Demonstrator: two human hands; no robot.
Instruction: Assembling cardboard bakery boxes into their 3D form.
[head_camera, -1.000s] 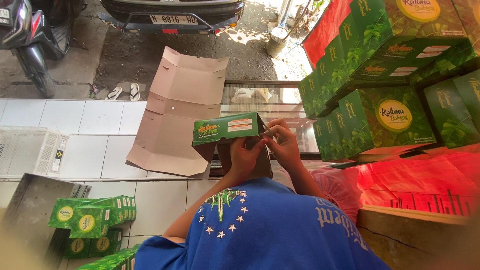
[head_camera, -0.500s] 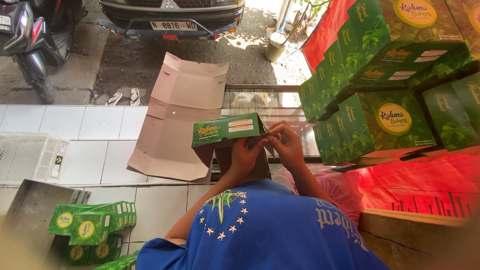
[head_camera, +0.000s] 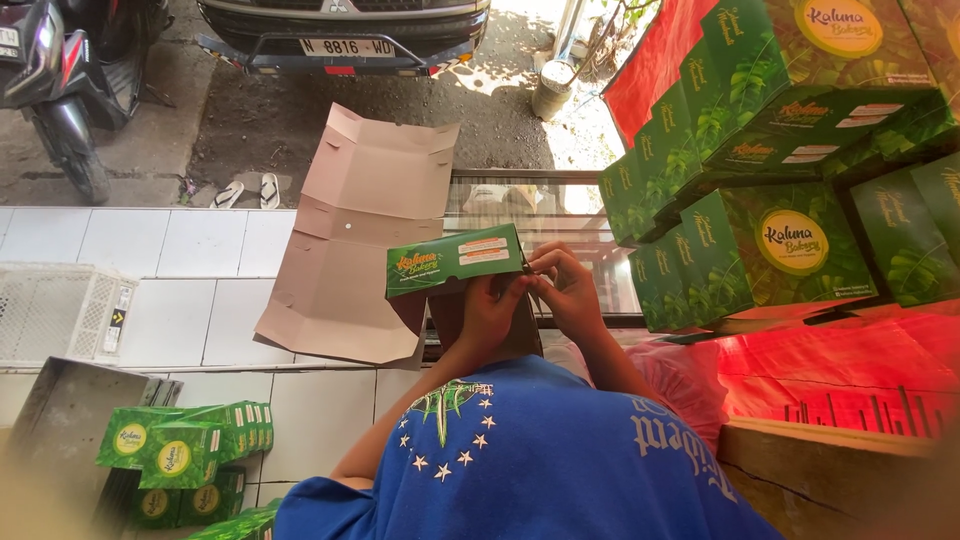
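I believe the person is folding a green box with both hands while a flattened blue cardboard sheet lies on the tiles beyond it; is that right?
Not quite: the flattened cardboard sheet is plain brown, not blue. The head view shows it on the white tiles beyond the green box, which the left hand and right hand do both hold.

Stacked green boxes (head_camera: 790, 240) (motorbike (head_camera: 60, 90) behind)
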